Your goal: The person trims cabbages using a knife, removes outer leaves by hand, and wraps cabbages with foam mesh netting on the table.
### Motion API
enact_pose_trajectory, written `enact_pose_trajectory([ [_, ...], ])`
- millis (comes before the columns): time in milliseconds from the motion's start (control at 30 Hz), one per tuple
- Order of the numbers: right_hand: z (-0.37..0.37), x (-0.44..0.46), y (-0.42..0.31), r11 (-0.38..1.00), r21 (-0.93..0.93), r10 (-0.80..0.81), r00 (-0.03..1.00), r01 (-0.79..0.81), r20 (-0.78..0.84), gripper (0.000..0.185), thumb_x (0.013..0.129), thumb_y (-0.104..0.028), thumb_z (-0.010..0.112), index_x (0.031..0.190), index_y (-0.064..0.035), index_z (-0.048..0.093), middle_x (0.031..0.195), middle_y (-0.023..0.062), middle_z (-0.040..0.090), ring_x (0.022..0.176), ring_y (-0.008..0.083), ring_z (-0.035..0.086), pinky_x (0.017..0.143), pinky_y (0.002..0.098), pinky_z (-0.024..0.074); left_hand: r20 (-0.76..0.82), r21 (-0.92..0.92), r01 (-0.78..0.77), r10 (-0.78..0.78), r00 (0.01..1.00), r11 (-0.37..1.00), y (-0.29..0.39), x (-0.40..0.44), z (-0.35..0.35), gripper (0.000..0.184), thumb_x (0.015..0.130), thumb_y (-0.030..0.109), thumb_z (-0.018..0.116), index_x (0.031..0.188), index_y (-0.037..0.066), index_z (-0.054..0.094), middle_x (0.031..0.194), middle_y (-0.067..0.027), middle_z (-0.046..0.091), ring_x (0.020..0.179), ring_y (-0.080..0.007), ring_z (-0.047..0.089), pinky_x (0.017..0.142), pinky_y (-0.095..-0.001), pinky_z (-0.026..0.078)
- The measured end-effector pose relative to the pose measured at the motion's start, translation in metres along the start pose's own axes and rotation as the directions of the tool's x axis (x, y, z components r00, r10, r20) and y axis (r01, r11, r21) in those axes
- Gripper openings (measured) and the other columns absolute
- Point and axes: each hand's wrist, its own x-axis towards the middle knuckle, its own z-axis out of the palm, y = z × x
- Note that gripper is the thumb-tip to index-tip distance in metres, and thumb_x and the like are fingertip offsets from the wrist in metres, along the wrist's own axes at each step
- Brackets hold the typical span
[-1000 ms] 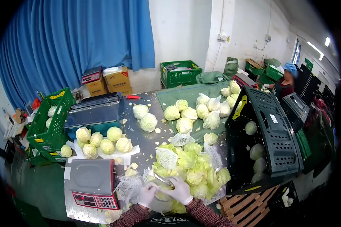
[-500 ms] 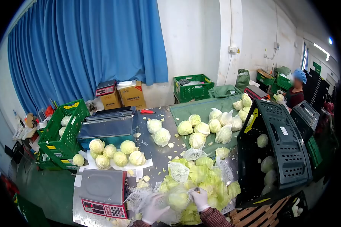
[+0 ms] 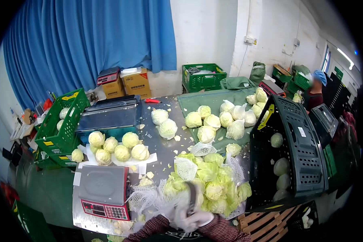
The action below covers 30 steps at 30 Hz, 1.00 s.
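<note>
Head camera: white-gloved left hand [image 3: 179, 215] and right hand [image 3: 201, 218] are meeting.
A blurred, dark, elongated tool [image 3: 192, 197] is standing between them; cannot tell either grip's state.

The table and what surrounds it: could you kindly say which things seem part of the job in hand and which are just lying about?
Likely part of the job:
- blurred dark tool at the hands
- loose leaves
- cabbages
- nets

Probably just lying about:
- red tool
- boxes
</note>
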Motion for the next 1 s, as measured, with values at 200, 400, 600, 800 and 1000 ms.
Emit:
enact_pose_trajectory([
  [200,-0.068,-0.083,-0.077,0.835,-0.31,-0.521,0.471,0.455,-0.712,0.006,0.07,-0.008,0.046,0.065,-0.0083,0.049,0.053,-0.0019,0.044,0.043,0.0097,0.043,0.043,0.0218,0.0362,0.099,-0.346,-0.074,0.115,0.988,0.935,-0.033,0.018,-0.053,0.078,0.086,0.065,0.043,0.141,0.01,0.035,0.146,-0.0141,0.036,0.133,-0.0323,0.036,0.104,-0.0558,0.033],
  [400,-0.127,-0.112,-0.09,-0.075,-0.291,-0.986,0.114,-0.954,-0.12,0.047,0.076,-0.015,0.065,0.119,0.0012,0.055,0.123,0.0183,0.054,0.103,0.0312,0.059,0.081,0.0375,0.0508,0.082,-0.238,-0.238,0.264,0.961,0.942,0.026,-0.02,-0.026,0.096,0.078,0.08,0.035,0.148,0.015,0.022,0.15,-0.0167,0.027,0.137,-0.0371,0.027,0.109,-0.0564,0.028],
  [600,-0.07,-0.02,-0.002,0.421,-0.836,-0.614,0.568,-0.352,-0.548,0.064,0.078,-0.026,0.074,0.132,-0.0039,0.048,0.131,0.0169,0.051,0.117,0.0277,0.052,0.098,0.0358,0.0426,0.167,-0.453,-0.027,0.114,0.979,0.891,-0.02,-0.002,-0.019,0.091,0.083,0.071,0.046,0.147,0.01,0.024,0.148,-0.0167,0.03,0.132,-0.035,0.037,0.106,-0.047,0.037],
  [800,-0.124,-0.03,0.058,0.215,-0.794,-0.498,0.636,-0.568,-0.589,0.066,0.081,-0.033,0.07,0.135,-0.0042,0.045,0.132,0.0186,0.05,0.116,0.0277,0.054,0.099,0.0308,0.0418,-0.363,0.853,0.122,0.409,0.837,0.507,0.005,-0.027,-0.021,0.085,0.075,0.047,0.075,0.134,-0.001,0.037,0.129,-0.0223,0.05,0.115,-0.0313,0.054,0.093,-0.0433,0.047],
  [1000,-0.098,-0.045,0.068,0.386,-0.805,-0.394,0.708,-0.451,-0.586,0.041,0.087,-0.022,0.06,0.121,-0.0008,0.051,0.128,0.0181,0.052,0.113,0.031,0.055,0.094,0.0349,0.0441,0.075,0.974,0.066,0.586,0.807,-0.216,0.021,0.036,0.0,0.103,0.056,0.051,0.083,0.133,-0.001,0.037,0.122,-0.0227,0.053,0.108,-0.0349,0.056,0.092,-0.0429,0.047],
])
